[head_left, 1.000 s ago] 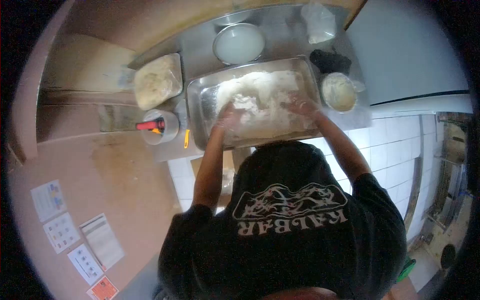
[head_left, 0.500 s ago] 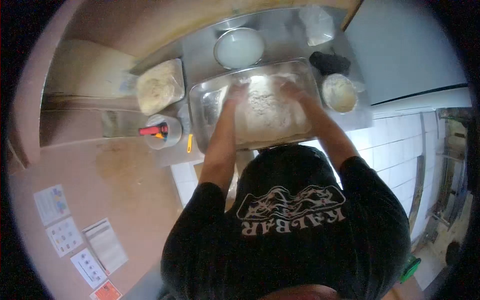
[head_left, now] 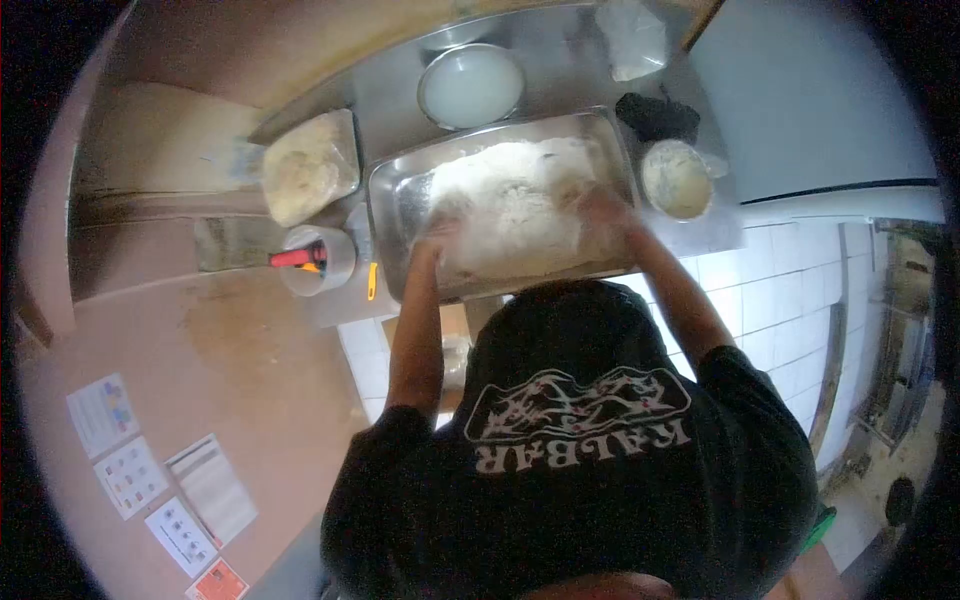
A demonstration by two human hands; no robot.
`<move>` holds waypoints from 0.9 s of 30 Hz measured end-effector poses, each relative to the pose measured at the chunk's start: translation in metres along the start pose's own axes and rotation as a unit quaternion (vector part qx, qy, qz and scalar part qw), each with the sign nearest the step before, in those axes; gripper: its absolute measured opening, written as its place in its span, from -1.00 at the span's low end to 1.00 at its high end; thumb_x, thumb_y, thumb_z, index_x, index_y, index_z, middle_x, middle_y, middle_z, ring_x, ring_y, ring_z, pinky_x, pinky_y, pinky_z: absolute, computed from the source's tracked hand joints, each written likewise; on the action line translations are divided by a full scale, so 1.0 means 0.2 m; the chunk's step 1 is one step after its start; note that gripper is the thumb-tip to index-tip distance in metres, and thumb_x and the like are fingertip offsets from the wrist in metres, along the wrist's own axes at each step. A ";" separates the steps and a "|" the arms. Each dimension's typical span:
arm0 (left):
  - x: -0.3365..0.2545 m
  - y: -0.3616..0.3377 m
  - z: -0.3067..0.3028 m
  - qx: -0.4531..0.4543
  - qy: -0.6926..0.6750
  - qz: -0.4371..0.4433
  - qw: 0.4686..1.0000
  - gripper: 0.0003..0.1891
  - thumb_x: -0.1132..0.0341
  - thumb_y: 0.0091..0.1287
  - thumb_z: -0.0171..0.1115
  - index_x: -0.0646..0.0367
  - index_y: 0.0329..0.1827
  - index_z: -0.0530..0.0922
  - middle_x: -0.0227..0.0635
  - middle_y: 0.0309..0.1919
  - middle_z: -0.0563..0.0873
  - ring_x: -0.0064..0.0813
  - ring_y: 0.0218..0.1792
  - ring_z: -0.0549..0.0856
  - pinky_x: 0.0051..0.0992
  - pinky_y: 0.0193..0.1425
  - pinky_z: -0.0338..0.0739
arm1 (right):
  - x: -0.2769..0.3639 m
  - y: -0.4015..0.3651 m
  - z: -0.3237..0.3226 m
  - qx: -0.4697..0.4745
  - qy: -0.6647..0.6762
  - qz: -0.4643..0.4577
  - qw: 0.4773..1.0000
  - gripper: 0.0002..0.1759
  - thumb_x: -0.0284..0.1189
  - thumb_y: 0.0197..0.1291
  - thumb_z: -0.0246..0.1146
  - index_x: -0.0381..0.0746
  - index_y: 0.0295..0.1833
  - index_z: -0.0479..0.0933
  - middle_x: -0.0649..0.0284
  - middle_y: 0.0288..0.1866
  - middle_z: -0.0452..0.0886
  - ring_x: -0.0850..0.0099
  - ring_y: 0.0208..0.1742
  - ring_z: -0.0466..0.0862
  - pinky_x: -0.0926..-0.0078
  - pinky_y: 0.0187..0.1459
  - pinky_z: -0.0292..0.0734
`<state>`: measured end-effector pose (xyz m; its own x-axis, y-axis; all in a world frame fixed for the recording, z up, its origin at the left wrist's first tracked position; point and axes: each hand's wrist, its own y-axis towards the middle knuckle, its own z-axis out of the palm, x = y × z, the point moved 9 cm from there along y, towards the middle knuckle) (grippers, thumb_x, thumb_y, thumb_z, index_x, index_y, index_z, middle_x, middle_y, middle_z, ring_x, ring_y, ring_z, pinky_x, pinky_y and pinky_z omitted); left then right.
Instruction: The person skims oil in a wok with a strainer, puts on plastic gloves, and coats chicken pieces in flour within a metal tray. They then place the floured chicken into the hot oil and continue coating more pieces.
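Note:
Both of my hands are inside a deep rectangular metal pan [head_left: 400, 225] that holds a wide heap of white flour [head_left: 520, 190]. At the heap's left side is my left hand [head_left: 447, 222], smeared by motion. My right hand [head_left: 600, 208] is at the right side of the flour, close to the pan's right wall, and it is blurred too. Neither hand's fingers can be made out, so what they grip, if anything, is hidden. The flour looks loose and a little lumpy in the middle.
Behind the pan stands a round bowl of whitish liquid [head_left: 471, 86]. Left are a bag of pale crumbly material [head_left: 312, 168], a tub of tools [head_left: 330, 270] and a yellow-handled tool [head_left: 372, 282]. Right are a white tub [head_left: 677, 180], a black cloth-like bundle [head_left: 657, 118] and a clear bag [head_left: 632, 40].
Both hands have moved back toward my body from the far part of the flour, with the left also shifting left. More of the heap's far side now shows.

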<state>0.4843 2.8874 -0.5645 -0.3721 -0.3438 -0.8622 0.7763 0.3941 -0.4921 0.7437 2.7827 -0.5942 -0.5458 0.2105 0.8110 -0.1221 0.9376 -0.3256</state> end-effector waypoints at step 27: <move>-0.60 -0.25 0.19 -0.079 0.271 -0.026 0.959 -0.48 -0.06 0.38 0.06 0.06 0.27 0.49 -0.28 0.22 0.56 -0.40 0.22 0.50 -0.41 0.34 0.31 | 0.82 -0.32 -0.31 -0.025 0.011 -0.036 0.999 -0.47 -0.14 0.18 0.17 -0.14 0.23 0.44 0.07 0.30 0.44 0.20 0.17 0.50 0.30 0.31 0.28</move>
<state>0.5096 2.8776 -0.4327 -0.6515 0.1098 -0.7507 0.6783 0.5275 -0.5115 0.7127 2.7751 -0.4109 -0.5188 0.1472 0.8421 -0.1187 0.9631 -0.2415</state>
